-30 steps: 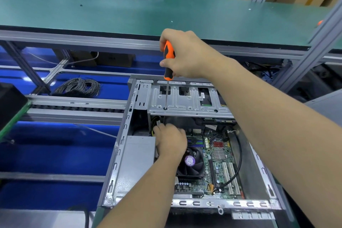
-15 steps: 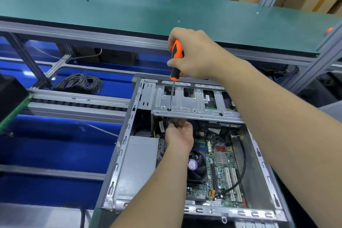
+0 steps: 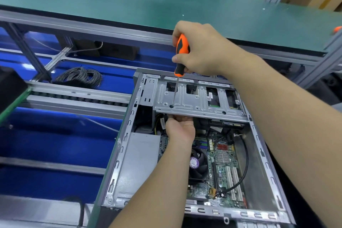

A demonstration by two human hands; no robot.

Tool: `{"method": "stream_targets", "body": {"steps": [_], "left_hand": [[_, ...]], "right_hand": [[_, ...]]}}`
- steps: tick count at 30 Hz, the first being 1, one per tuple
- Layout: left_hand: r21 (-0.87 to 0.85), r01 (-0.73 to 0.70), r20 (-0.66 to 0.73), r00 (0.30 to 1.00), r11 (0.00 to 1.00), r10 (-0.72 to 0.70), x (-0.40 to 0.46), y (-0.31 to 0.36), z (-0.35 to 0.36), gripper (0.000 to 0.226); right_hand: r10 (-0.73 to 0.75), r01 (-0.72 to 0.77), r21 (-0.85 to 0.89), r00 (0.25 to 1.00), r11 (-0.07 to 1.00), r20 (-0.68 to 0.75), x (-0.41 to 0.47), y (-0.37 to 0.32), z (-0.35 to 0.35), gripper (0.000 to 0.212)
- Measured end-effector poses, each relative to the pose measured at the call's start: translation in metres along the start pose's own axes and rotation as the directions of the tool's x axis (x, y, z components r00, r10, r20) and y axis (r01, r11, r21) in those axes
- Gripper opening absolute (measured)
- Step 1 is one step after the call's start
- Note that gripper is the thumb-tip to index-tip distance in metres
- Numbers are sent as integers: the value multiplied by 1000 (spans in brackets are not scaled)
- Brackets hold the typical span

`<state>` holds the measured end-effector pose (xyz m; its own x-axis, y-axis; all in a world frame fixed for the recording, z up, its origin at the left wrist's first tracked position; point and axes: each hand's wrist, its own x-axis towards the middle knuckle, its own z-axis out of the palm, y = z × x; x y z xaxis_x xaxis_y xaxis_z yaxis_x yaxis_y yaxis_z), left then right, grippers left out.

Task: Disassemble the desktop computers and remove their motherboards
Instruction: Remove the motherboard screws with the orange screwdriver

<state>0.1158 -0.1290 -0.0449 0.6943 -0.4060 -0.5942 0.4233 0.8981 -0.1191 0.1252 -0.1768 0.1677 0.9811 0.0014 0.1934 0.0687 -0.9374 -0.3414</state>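
I can't see my left hand's (image 3: 180,129) fingertips — they vanish under the drive cage (image 3: 199,98), so its grip is unclear. My forearm covers part of the motherboard (image 3: 222,163) and fan (image 3: 199,165), whose sticker is too small to read — the case (image 3: 118,163) runs off the bottom edge.

Right hand (image 3: 200,50) grips an orange-and-black plastic-handled screwdriver (image 3: 181,55) upright; left hand (image 3: 180,129) reaches forward, fingers curled upward.
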Motion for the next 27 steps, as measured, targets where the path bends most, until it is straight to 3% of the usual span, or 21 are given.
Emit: {"method": "stream_targets", "body": {"steps": [7, 9, 10, 11, 12, 13, 14, 16, 17, 18, 20, 24, 27], "left_hand": [[30, -24, -62, 998, 999, 26, 1, 1, -3, 27], [209, -66, -113, 989, 976, 91, -3, -1, -3, 29], [393, -106, -137, 975, 913, 172, -5, -2, -4, 28], [613, -144, -134, 950, 776, 282, -8, 0, -3, 25], [806, -172, -72, 921, 567, 382, -10, 5, -4, 22], [934, -169, 23, 907, 315, 420, -14, 13, -3, 19], [987, -155, 130, 922, 39, 365, -19, 23, -1, 17], [826, -170, 222, 974, -537, 33, -36, 38, 10, 19], [631, -215, 191, 974, -745, -119, -44, 42, 17, 29], [425, -264, 174, 963, -866, -208, -50, 43, 27, 37], [227, -299, 181, 948, -927, -262, -56, 52, 47, 42], [102, -288, 99, 955, -952, -278, -49, 91, 56, 41], [293, -266, 174, 959, -919, -222, -37, 100, 43, 32]], "right_hand": [[11, -11, 44, 1000, 999, -8, -4, 2, -1, 25], [19, -19, 49, 1000, 999, -15, -4, 4, -1, 25], [26, -25, 49, 1000, 998, -17, -4, 6, -1, 26], [33, -33, 51, 999, 998, -18, -5, 8, 0, 26], [41, -40, 55, 999, 998, -17, -5, 10, 0, 26], [46, -44, 65, 999, 997, -14, -5, 12, 0, 26], [47, -46, 76, 999, 996, -12, -6, 13, 1, 26], [37, -36, 83, 999, 996, -13, -6, 14, 1, 27], [30, -28, 83, 999, 996, -16, -7, 14, 1, 27], [22, -20, 85, 1000, 996, -21, -7, 14, 2, 27], [12, -9, 97, 999, 995, -30, -8, 14, 3, 27], [21, -17, 122, 999, 992, -34, -12, 17, 5, 29], [34, -29, 152, 999, 988, -25, -14, 20, 10, 28]]}}
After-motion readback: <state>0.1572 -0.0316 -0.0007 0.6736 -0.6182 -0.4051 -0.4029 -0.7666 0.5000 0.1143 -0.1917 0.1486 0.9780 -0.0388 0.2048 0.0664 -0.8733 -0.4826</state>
